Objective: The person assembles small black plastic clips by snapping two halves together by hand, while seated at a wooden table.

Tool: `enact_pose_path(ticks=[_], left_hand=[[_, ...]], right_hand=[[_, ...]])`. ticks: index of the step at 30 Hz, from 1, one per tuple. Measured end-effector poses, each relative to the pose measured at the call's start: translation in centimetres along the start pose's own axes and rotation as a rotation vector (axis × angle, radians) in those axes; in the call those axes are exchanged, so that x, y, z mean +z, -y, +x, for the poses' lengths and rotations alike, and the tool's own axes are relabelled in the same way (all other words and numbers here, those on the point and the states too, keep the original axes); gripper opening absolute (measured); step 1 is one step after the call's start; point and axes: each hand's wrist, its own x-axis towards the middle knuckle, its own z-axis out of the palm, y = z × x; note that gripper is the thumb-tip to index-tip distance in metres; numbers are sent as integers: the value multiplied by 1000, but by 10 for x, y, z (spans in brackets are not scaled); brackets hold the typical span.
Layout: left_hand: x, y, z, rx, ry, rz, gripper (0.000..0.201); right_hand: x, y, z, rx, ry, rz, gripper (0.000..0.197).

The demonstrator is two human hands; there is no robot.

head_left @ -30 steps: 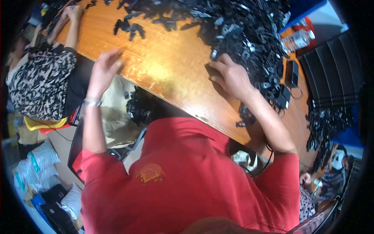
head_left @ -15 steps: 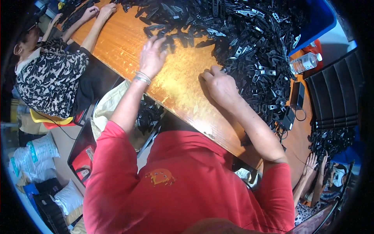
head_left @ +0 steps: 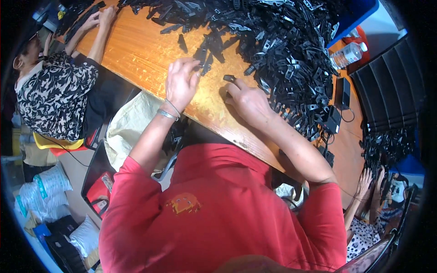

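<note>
Since earlier: both your hands have slid in toward the heap's near edge, and your view has tipped closer over the table.
Left hand (head_left: 181, 82): fingers curled narrow at a few loose black plastic clips (head_left: 205, 57); whether they pinch one, you cannot tell.
Right hand (head_left: 248, 103): forefinger stretched out, tip touching a single small black piece (head_left: 229, 78) on the bare wooden table (head_left: 136, 50); nothing clasped.
Main heap (head_left: 282, 41): just beyond both hands.
Doing it well: draw one piece clear onto bare wood before you lift, so neighbours don't tangle along.
Nearby: a co-worker's hands (head_left: 100, 18) work the far left end; a water bottle (head_left: 348, 53) stands at right.
</note>
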Motion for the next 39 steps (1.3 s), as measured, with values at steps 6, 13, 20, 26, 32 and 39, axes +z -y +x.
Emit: enact_pose_path(ticks=[6,13,20,26,32,39], left_hand=[[18,-26,24,-36,91,105,25],[42,-35,52,-95,255,319,24],[14,-48,35,-396,354,-86,24],[17,-14,-33,-384,171,-652,36],[-4,-14,-31,-65,184,-210,27],[-15,0,-29,-9,205,-158,25]], right_hand=[[17,-10,-4,20,29,33,24],[23,-24,3,150,28,23,25],[24,-13,-7,125,-17,66,15],[20,-18,-3,178,-107,251,25],[32,-7,19,108,-79,287,23],[36,-7,29,55,-58,287,16]])
